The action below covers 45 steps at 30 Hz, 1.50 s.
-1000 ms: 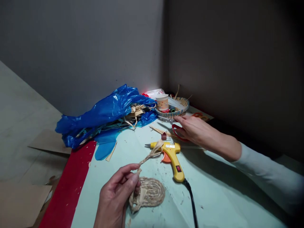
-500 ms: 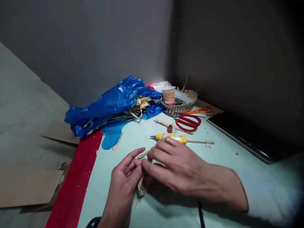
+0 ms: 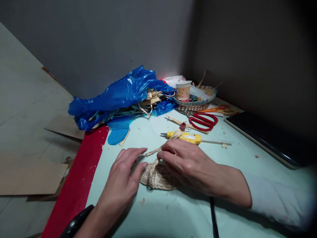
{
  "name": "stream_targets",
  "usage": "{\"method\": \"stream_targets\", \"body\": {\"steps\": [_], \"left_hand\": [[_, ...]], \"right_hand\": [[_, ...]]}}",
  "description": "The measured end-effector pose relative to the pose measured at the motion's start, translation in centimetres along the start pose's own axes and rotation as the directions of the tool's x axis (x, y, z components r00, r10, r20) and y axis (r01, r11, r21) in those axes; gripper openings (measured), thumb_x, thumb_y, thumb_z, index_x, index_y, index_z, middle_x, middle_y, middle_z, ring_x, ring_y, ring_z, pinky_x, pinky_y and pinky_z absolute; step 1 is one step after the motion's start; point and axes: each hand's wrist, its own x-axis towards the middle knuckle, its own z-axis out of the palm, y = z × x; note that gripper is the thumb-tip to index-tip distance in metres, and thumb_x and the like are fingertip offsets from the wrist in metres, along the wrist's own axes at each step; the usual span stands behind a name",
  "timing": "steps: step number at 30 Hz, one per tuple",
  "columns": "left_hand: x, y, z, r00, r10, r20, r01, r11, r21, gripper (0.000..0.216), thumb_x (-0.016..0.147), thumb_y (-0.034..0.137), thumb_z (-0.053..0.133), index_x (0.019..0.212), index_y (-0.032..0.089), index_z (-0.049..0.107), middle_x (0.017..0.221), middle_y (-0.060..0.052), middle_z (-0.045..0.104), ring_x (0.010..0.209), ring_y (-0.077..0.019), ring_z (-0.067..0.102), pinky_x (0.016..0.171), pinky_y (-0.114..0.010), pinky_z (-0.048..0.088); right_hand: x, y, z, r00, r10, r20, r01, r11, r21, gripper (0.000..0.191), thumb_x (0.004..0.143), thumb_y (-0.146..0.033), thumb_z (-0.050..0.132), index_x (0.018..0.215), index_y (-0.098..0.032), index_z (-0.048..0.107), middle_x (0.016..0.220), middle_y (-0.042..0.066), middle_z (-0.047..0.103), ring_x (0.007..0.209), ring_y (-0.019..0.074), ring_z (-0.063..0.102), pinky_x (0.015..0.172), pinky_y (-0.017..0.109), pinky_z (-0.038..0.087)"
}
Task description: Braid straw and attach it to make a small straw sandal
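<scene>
Your left hand (image 3: 125, 173) is spread, its fingers loose and holding nothing, with the thumb tip at the left edge of the coil (image 3: 163, 180). Your right hand (image 3: 195, 165) has thumb and forefinger pinched on a strand (image 3: 155, 165) that rises from the coil; its other fingers curl over, and you can't see what their tips touch. The coil sits on the table (image 3: 128, 218) between your hands, its right side partly covered by your right hand. Just beyond your fingers, a braid (image 3: 155, 151) runs toward the gun (image 3: 194, 137), and its frayed end overlaps the gun's yellow body. A clear stick (image 3: 215, 141) pokes out of the gun's back.

At the back you have two main containers. The blue bag (image 3: 111, 96) lies on its side along the wall, its mouth facing right, with dry strips (image 3: 154, 96) spilling from it. Right of it, the shallow basket (image 3: 210, 94) holds a cup (image 3: 183, 92), a dark spool (image 3: 193, 98) and some clear plastic (image 3: 200, 92). The cup stands upright near the basket's left side; you can't see into it from here. In front of the basket lie red scissors (image 3: 215, 120), with orange scissors (image 3: 220, 108) just behind them.
</scene>
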Motion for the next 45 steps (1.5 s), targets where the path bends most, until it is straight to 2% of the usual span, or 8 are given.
{"method": "stream_targets", "body": {"steps": [2, 6, 13, 19, 24, 29, 36, 45], "left_hand": [[0.1, -0.4, -0.2, 0.997, 0.03, 0.075, -0.042, 0.985, 0.167, 0.031, 0.091, 0.027, 0.053, 0.114, 0.014, 0.068, 0.107, -0.013, 0.063, 0.106, -0.0324, 0.053, 0.094, -0.05, 0.04], [0.3, -0.4, -0.1, 0.983, -0.022, 0.183, -0.02, 0.975, 0.223, 0.028, 0.094, 0.026, 0.048, 0.112, 0.015, 0.066, 0.097, -0.01, 0.061, 0.099, -0.0309, 0.052, 0.092, -0.05, 0.04], [0.0, -0.2, 0.2, 0.96, -0.065, 0.271, 0.038, 0.994, 0.106, 0.007, 0.094, 0.026, 0.05, 0.096, 0.023, 0.056, 0.101, -0.004, 0.055, 0.101, -0.0253, 0.05, 0.088, -0.041, 0.039], [-0.5, -0.3, 0.7, 0.949, -0.1, 0.299, 0.112, 0.993, -0.023, 0.006, 0.094, 0.03, 0.049, 0.093, 0.024, 0.051, 0.095, -0.002, 0.057, 0.092, -0.0235, 0.053, 0.081, -0.037, 0.039], [-0.5, 0.2, 1.2, 0.953, -0.171, 0.25, 0.263, 0.88, -0.397, 0.011, 0.093, 0.036, 0.053, 0.09, 0.025, 0.053, 0.078, 0.003, 0.059, 0.072, -0.0164, 0.053, 0.064, -0.027, 0.04], [-0.8, 0.8, 1.6, 0.942, -0.257, 0.215, 0.335, 0.735, -0.589, 0.012, 0.09, 0.035, 0.06, 0.097, 0.026, 0.059, 0.083, 0.003, 0.066, 0.074, -0.0133, 0.059, 0.065, -0.021, 0.044], [-1.1, 1.8, 2.1, 0.928, -0.333, 0.167, 0.367, 0.735, -0.57, 0.024, 0.087, 0.042, 0.061, 0.108, 0.031, 0.065, 0.086, 0.005, 0.067, 0.072, -0.0117, 0.06, 0.065, -0.019, 0.046], [-1.0, 3.1, 2.6, 0.928, -0.368, 0.06, 0.35, 0.803, -0.483, 0.008, 0.072, 0.032, 0.068, 0.074, 0.025, 0.072, 0.064, 0.006, 0.066, 0.061, -0.0138, 0.056, 0.057, -0.021, 0.045]], "right_hand": [[-0.1, 0.1, 0.1, 0.997, 0.065, 0.034, -0.067, 0.996, 0.061, 0.019, 0.094, -0.01, 0.047, 0.097, -0.007, 0.065, 0.088, 0.011, 0.059, 0.073, 0.0196, 0.052, 0.064, 0.03, 0.042], [0.0, -0.1, 0.2, 0.97, 0.225, 0.092, -0.243, 0.926, 0.291, 0.014, 0.089, -0.008, 0.052, 0.094, -0.013, 0.064, 0.085, 0.004, 0.061, 0.073, 0.0153, 0.053, 0.067, 0.027, 0.042], [0.2, -0.2, 0.5, 0.898, 0.399, 0.188, -0.439, 0.769, 0.465, 0.019, 0.078, -0.002, 0.053, 0.078, -0.018, 0.062, 0.068, -0.006, 0.056, 0.058, 0.0076, 0.046, 0.055, 0.019, 0.034], [-0.2, -0.5, 0.4, 0.859, 0.432, 0.274, -0.507, 0.651, 0.565, 0.015, 0.086, -0.01, 0.055, 0.081, -0.02, 0.065, 0.068, -0.007, 0.059, 0.058, 0.008, 0.048, 0.053, 0.019, 0.036], [-0.3, -0.8, -0.6, 0.847, 0.474, 0.239, -0.503, 0.574, 0.646, 0.014, 0.087, -0.011, 0.062, 0.084, -0.02, 0.072, 0.078, -0.004, 0.066, 0.072, 0.0109, 0.058, 0.063, 0.02, 0.042], [-0.5, -1.1, -1.3, 0.818, 0.541, 0.198, -0.508, 0.516, 0.69, 0.014, 0.087, -0.011, 0.062, 0.08, -0.021, 0.069, 0.082, -0.004, 0.065, 0.078, 0.0125, 0.06, 0.069, 0.022, 0.044], [-0.4, -1.6, -0.8, 0.812, 0.563, 0.155, -0.495, 0.524, 0.693, 0.011, 0.088, -0.015, 0.065, 0.079, -0.021, 0.066, 0.084, -0.002, 0.065, 0.086, 0.0162, 0.06, 0.077, 0.028, 0.044], [-0.4, -2.2, -0.4, 0.789, 0.584, 0.192, -0.525, 0.479, 0.704, 0.015, 0.083, -0.007, 0.063, 0.078, -0.021, 0.065, 0.089, 0.0, 0.064, 0.09, 0.0172, 0.059, 0.08, 0.03, 0.045]]}}
